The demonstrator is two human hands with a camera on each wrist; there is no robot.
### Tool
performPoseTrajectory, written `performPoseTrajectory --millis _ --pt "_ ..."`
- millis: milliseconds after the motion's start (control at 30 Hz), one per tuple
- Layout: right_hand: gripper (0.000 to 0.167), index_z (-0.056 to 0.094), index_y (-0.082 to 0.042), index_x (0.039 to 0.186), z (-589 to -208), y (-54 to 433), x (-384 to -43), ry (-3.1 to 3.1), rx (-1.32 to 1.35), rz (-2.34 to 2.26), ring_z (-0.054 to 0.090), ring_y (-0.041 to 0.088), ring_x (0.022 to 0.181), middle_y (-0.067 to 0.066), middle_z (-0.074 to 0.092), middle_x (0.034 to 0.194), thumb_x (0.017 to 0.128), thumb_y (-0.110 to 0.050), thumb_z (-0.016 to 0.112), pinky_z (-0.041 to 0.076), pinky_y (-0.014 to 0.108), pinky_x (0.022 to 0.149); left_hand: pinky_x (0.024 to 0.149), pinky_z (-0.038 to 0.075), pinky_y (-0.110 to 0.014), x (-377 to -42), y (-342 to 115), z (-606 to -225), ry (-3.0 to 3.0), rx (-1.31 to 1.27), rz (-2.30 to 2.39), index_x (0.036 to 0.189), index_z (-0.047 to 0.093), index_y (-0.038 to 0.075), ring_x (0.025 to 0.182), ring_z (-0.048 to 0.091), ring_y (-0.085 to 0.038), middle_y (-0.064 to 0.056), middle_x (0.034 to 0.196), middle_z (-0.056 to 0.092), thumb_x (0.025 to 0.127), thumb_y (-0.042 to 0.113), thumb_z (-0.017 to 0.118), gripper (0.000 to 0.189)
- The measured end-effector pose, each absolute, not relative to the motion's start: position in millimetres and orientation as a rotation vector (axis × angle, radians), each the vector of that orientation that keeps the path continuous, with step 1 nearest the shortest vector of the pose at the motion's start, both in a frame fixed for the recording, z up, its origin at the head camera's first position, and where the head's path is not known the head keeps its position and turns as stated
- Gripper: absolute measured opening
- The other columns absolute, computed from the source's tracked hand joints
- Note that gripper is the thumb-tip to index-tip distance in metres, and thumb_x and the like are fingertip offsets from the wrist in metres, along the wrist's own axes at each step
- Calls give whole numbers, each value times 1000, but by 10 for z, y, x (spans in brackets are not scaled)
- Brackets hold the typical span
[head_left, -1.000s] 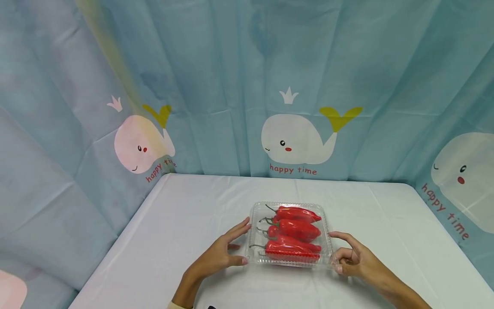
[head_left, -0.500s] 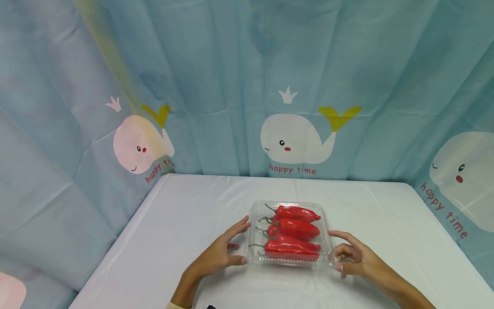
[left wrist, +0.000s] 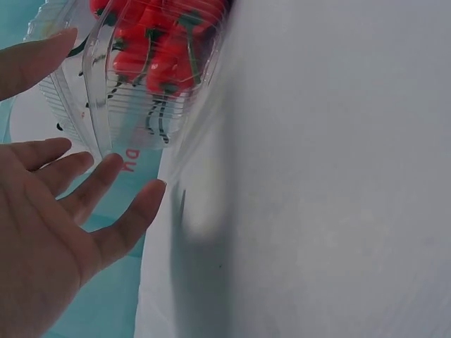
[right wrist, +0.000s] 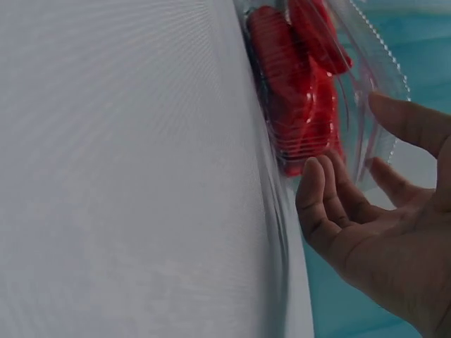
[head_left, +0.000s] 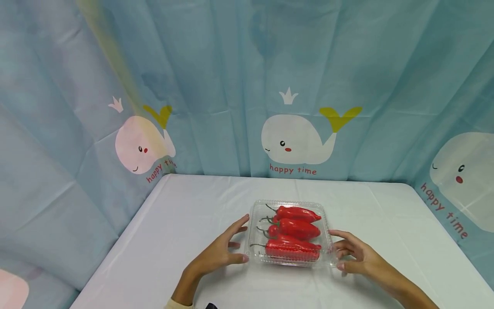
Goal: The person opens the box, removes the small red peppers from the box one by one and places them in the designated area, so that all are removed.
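The blue curtain (head_left: 231, 64) reads "happy time" in red lower-case letters. Below the middle whale (head_left: 308, 146), the middle words (head_left: 293, 169) run nearly level and read in full. Beneath the right whale (head_left: 478, 167), the right words (head_left: 444, 210) slant downward, also whole. By the left whale (head_left: 133, 137), the left words (head_left: 161, 171) climb, their ending blurred at a fold. The left wrist view shows a red "ha" (left wrist: 130, 160) on the curtain.

High head view forward and down, close wrist views from either side, the clear box (head_left: 253, 235) in all.
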State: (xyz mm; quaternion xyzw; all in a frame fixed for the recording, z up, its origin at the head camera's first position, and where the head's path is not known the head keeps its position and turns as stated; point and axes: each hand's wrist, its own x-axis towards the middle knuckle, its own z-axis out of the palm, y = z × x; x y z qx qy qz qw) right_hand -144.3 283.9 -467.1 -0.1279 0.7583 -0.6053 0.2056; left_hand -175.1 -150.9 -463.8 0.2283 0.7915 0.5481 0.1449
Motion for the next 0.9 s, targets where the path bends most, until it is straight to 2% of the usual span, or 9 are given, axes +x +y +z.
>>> performPoseTrajectory --millis 233,467,633,733,900 --pt "71 35 -10 162 -4629 2827 -1462 2155 -344 -1691 62 19 116 24 51 144 100 -14 67 65 43 84 115 44 -62 -1789 -1551 -4608 2314 604 1535 171 21 28 156 34 -37 -7 177 21 92 23 80 98" --pt "68 40 -13 161 -4503 2805 -1481 2244 -258 -1662 59 11 122 24 46 156 100 -24 67 62 38 91 115 44 -64 -1869 -1561 -4620 2338 656 1476 169 28 15 156 33 -41 -8 178 16 97 33 74 87" --pt "62 43 -14 160 -4453 2790 -1504 2314 -309 -1669 57 9 125 20 45 158 102 -23 65 61 35 92 113 47 -63 -1924 -1547 -4656 2363 693 1445 167 34 13 156 34 -43 -7 179 15 99 32 71 80" --pt "60 45 -17 159 -4434 2785 -1527 2376 -336 -1665 54 14 129 16 45 158 102 -24 65 61 38 92 113 47 -64 -1950 -1528 -4669 2371 698 1443 167 35 14 156 33 -42 -4 179 15 99 29 69 77" --pt "60 46 -22 158 -4387 2783 -1583 2428 -337 -1642 44 25 136 12 41 160 102 -26 65 58 52 97 113 48 -61 -1978 -1484 -4683 2376 680 1438 167 37 17 159 29 -37 2 178 16 97 28 68 77"
